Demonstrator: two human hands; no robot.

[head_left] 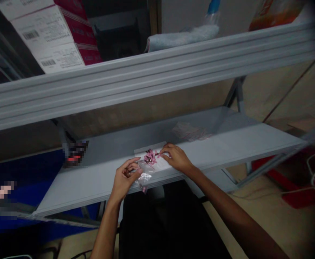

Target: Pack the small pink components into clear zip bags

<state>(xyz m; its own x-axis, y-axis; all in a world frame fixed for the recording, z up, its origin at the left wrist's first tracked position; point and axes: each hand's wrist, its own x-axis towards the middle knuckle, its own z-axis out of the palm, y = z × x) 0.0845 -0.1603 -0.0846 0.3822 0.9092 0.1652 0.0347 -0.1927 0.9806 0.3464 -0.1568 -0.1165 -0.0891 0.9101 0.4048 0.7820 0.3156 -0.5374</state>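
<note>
Working with two bare hands over one pale lower shelf (98, 176); grasping one small clear bag (146, 176) between thumb and fingers of the left hand (125, 178), low across the front edge of the shelf; containing, at the bottom of that bag, a few pink pieces (144, 189), too small to count. Reaching with the right hand (176, 157), thumb and fingertips bent together, to the right side of one loose pile; cannot tell whether pinching a piece there or only touching. Counting in that pile many small pink beads (153, 157), well over a dozen, and several dark, shiny tube-like pieces (148, 159), too closely mixed for an exact number; lying on one white sheet (138, 153), between the two hands, just beside the bag.

Farther right, toward the back of the same shelf, lying in one flat heap: several clear bags (190, 131); cannot tell their number or contents. To the left, near the end of the shelf: one pixelated dark item (76, 154).

Above, behind one ridged grey rail (119, 82): three white and magenta boxes (49, 39), stacked, with barcode labels; also one grey cloth (183, 37) and one blue-topped bottle (213, 7).
</note>
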